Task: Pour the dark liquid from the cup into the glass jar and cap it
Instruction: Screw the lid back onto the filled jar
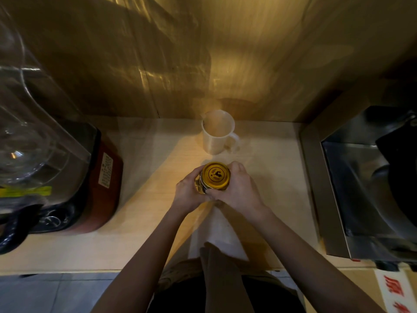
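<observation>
At 6 o'clock, nearest you, a white cloth (222, 231) lies on the tabletop (140, 240) under your wrists. Just beyond it, at centre, the jar (211, 180) stands with its gold lid (216, 175) on; your left hand (191, 193) grips its side and your right hand (237, 188) wraps the lid. At 12 o'clock the white cup (217, 132) looks empty. A blender (52, 168) sits at 9 o'clock, a steel appliance (361, 188) at 3 o'clock.

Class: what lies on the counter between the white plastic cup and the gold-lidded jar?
Nothing: in the head view, only bare pale wooden counter separates the white plastic handled cup from the gold-lidded glass jar held in both hands.
</observation>
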### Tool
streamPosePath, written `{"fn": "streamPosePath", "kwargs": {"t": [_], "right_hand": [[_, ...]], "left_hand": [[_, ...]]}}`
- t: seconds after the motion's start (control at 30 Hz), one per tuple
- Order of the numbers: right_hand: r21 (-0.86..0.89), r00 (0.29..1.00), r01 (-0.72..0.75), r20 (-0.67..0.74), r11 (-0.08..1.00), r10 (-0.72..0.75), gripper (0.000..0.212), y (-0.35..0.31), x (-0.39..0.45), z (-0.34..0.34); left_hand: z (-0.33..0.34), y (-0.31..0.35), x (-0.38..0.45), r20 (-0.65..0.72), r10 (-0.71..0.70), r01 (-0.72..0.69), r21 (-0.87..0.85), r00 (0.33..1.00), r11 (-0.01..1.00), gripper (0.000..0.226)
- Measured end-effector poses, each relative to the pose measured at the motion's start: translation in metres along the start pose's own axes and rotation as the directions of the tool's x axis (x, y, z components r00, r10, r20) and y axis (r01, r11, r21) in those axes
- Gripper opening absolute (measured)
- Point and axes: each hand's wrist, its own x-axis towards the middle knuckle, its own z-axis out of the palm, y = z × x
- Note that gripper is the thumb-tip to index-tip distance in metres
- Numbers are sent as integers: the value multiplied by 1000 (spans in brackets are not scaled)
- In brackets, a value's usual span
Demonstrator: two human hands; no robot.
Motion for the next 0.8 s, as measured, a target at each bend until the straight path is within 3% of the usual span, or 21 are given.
{"fn": "streamPosePath", "kwargs": {"t": [0.07, 0.2, 0.37, 0.53, 0.63, 0.8], "right_hand": [[-31, 1000, 12, 2, 999, -12, 68, 1, -2, 0], [-204, 985, 165, 82, 965, -151, 94, -1, 6, -11], [-221, 924, 317, 290, 922, -248, 90, -6, 17, -18], [-169, 903, 363, 308, 917, -300, 89, -3, 22, -21], [-126, 880, 421, 299, 898, -370, 84, -1, 26, -25], [-253, 899, 400, 294, 881, -324, 89, -4, 27, -23]], "left_hand": [[0, 0, 1, 7, 10, -10, 9, 1000, 1000, 99], [0, -2, 2, 1, 28, -28, 29, 1000, 999, 100], [1, -4, 4, -35, 81, -76, 129, 996, 989, 104], [1, -6, 6, -37, 93, -83, 224, 995, 971, 96], [0, -6, 6, -46, 100, -86, 242, 994, 966, 103], [1, -9, 3, -58, 114, -94, 276, 992, 957, 104]]}}
